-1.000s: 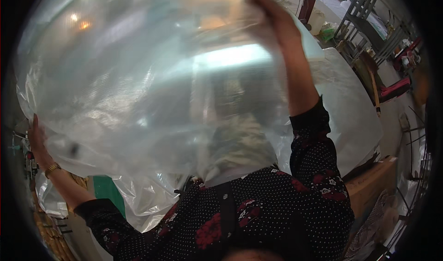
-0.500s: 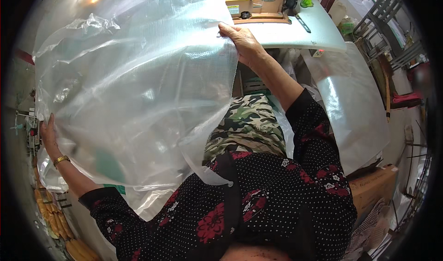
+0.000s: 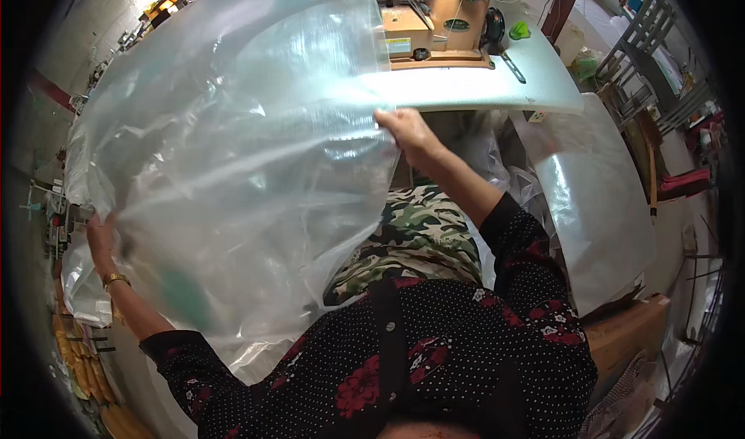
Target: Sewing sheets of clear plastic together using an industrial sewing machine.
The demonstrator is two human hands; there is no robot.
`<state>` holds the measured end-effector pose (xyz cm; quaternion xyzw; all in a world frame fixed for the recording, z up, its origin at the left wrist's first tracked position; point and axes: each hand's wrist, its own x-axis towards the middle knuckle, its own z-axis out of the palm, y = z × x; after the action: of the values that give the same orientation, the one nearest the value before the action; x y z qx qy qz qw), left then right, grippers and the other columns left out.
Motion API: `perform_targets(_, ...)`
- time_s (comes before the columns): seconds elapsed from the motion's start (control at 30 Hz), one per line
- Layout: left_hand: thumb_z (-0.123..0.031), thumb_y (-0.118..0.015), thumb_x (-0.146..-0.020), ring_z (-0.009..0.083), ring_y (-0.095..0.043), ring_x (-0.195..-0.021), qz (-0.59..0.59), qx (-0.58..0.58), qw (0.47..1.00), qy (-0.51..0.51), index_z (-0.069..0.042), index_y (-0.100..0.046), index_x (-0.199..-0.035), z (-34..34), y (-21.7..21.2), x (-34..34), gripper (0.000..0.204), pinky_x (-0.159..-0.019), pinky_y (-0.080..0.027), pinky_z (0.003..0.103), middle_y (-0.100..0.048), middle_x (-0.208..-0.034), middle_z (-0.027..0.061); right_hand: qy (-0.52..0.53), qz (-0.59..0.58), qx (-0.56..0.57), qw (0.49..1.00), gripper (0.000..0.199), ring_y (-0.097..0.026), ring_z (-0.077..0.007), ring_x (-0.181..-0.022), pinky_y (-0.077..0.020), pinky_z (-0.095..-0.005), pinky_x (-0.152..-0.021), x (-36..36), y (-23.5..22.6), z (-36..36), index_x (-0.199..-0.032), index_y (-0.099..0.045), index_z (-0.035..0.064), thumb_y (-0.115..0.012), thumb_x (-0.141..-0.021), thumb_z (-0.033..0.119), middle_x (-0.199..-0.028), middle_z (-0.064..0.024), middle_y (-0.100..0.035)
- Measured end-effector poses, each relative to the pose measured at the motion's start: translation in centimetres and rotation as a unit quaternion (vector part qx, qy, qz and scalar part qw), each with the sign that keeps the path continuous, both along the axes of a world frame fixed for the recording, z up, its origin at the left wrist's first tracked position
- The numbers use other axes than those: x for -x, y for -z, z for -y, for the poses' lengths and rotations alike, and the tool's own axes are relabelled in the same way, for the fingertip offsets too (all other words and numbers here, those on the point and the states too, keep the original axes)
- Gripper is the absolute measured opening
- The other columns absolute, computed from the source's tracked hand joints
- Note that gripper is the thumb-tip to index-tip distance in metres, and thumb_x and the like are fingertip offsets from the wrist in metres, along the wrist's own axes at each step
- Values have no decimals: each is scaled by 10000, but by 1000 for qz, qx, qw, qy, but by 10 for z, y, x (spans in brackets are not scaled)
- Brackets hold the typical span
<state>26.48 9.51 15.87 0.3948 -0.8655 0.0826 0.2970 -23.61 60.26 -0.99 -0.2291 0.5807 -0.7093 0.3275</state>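
Stretched left to right between both hands, the sheet [image 3: 248, 148] reaches past the worktop's [image 3: 458, 88] front edge toward the lap. The right hand [image 3: 407, 134], nearer the machine [image 3: 446, 32], pinches its right edge; the left hand [image 3: 101, 241] grips its left.

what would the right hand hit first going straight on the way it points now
Probably the clear plastic sheet, whose edge the right hand pinches: its line runs up and left across the sheet, though depth is hard to judge.
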Motion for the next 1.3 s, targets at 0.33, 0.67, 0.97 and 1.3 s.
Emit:
perform_targets(0.33,-354,-675,-867,362,-594,-1158,205,63,965,-153,-17,-461,-1388,-111,-21,149,656,-955,-491,442,-592,-1299,201,23,-150,-78,985,389,-525,-108,-490,-424,-312,-476,-48,38,6,-725,-665,-17,-563,-961,276,-553,-82,-566)
perform_targets(0.67,-187,-559,-939,351,-577,-1143,69,106,949,288,-71,-530,-1263,-197,5,421,346,-908,-504,467,-590,-1270,138,-57,-205,-77,974,334,-649,-196,-657,-501,-343,-630,-63,43,-9,-897,-699,-36,-544,-949,255,-734,-133,-676)
perform_targets(0.97,-178,-581,-923,358,-500,-1271,-28,-51,891,450,-54,-480,-1376,-250,47,537,480,-1073,-407,415,-530,-1380,181,-24,-43,10,999,374,-686,-185,-789,-541,-304,-681,-33,42,3,-1189,-575,-61,-609,-954,227,-949,-121,-690)
perform_targets(1.3,-146,-583,-892,370,-539,-1203,7,-141,879,455,-61,-563,-1287,-264,56,579,405,-1034,-420,433,-597,-1280,179,127,-113,55,984,283,-705,-183,-746,-557,-308,-637,31,-10,59,-1174,-586,-40,-548,-987,169,-900,-149,-719)
